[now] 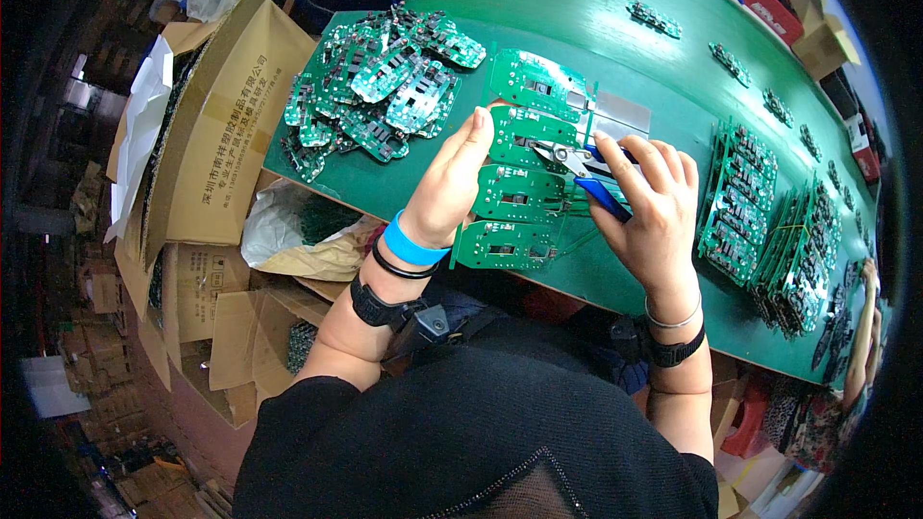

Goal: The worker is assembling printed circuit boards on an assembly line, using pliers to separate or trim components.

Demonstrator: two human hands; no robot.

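A panel of several joined green circuit boards [519,183] lies before me, reaching over the table's near edge. My left hand [450,176] is closed on its left side, thumb up along the edge and the other fingers mostly hidden. In my right hand [654,197] is a pair of blue-handled cutting pliers [577,161]. The metal jaws point left and rest at the second board from the top, by its right part. Thin wires or component leads show between the boards near the jaws. Under the plier handles lies a flat grey metal piece [620,113].
A heap of loose circuit boards [385,86] covers the table's left end. Stacked board panels [793,259] stand at the right, with small board groups farther back. Open cardboard boxes [226,125] and a plastic-lined bag [288,231] are at lower left. Another person's arm [865,327] shows far right.
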